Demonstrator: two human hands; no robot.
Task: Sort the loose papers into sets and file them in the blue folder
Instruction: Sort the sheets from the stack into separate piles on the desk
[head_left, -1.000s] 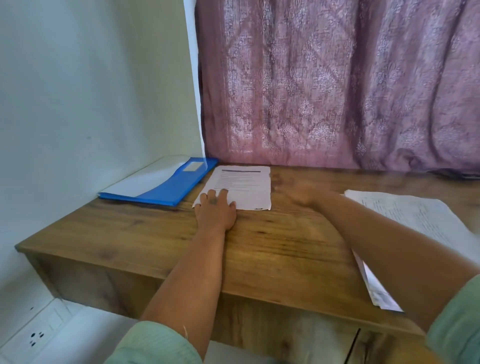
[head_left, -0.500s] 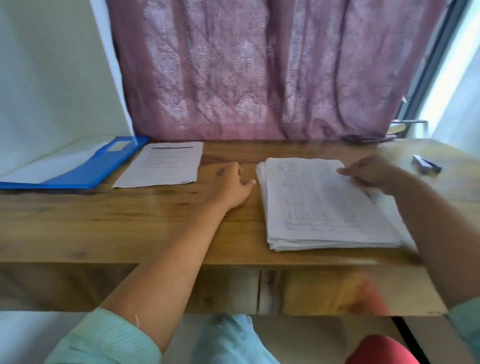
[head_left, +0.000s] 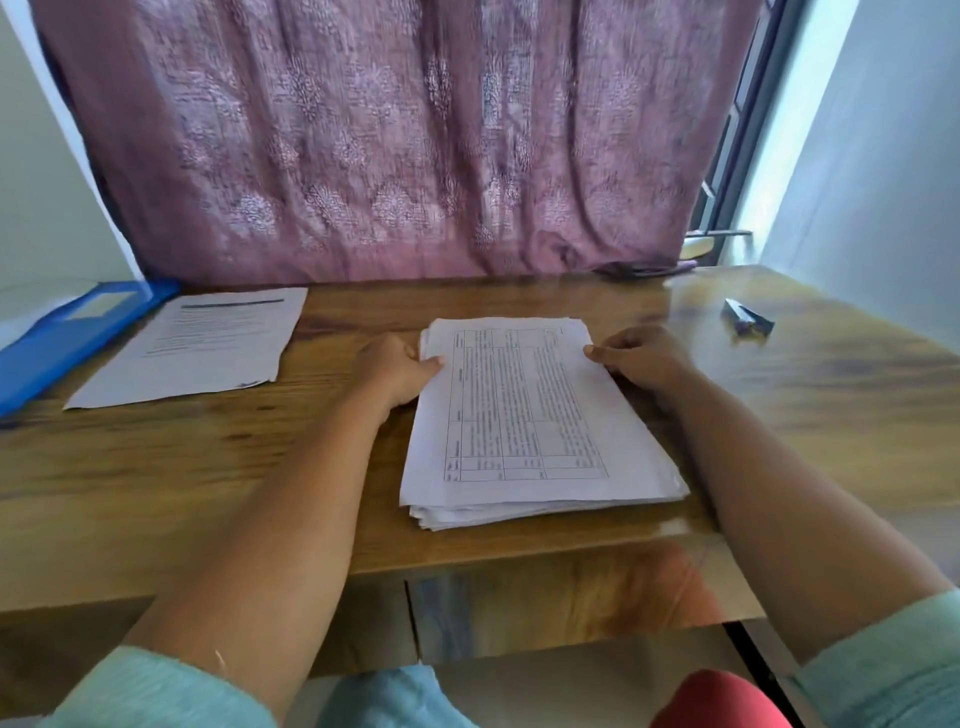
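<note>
A thick stack of loose papers (head_left: 530, 415) lies in the middle of the wooden table (head_left: 156, 467); its top sheet carries a printed table. My left hand (head_left: 397, 371) grips the stack's far left edge, thumb on top. My right hand (head_left: 641, 358) pinches the far right edge. A single printed sheet (head_left: 197, 345) lies flat to the left. The blue folder (head_left: 57, 338) lies open at the far left, beside that sheet.
A small dark stapler-like object (head_left: 748, 319) sits on the table at the far right. A purple patterned curtain (head_left: 389, 140) hangs behind the table. White walls stand left and right. The table's front edge runs just below the stack.
My left hand left the single sheet and moved right to the stack's left edge. My right hand came onto the stack's right edge. The view swung right, from the folder toward the stack.
</note>
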